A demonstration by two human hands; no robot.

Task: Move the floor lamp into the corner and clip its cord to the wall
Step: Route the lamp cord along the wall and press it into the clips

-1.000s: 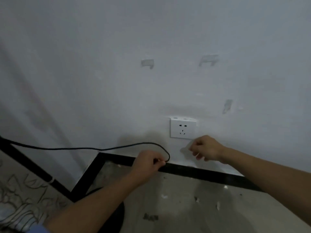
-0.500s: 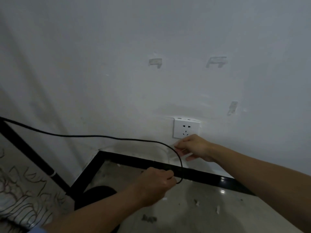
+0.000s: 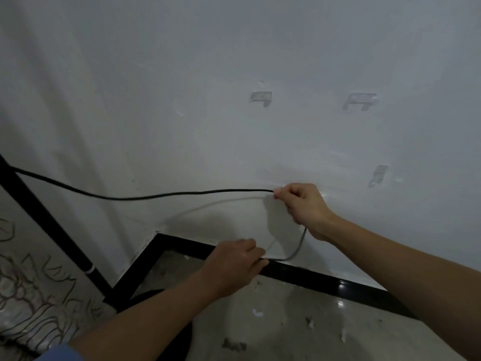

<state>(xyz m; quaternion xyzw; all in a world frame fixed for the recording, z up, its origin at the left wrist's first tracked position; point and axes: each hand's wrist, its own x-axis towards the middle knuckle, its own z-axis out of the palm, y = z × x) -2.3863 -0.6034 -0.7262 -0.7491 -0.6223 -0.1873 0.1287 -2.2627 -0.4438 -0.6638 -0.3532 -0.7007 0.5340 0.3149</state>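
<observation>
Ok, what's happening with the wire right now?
Right hand pinching cord against wall. Left hand gripping its lower loop. Not in any clip yet. Nothing blocking.

Thin black cord (image 3: 161, 195) cut off at left edge, hidden inside right hand (image 3: 303, 204), blurred below it; dark round lamp base (image 3: 148, 295) mostly behind left forearm.

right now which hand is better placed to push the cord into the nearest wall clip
Right. The right hand pinches the cord up against the wall, below the clear clips. The left hand holds the slack down by the black baseboard.
</observation>
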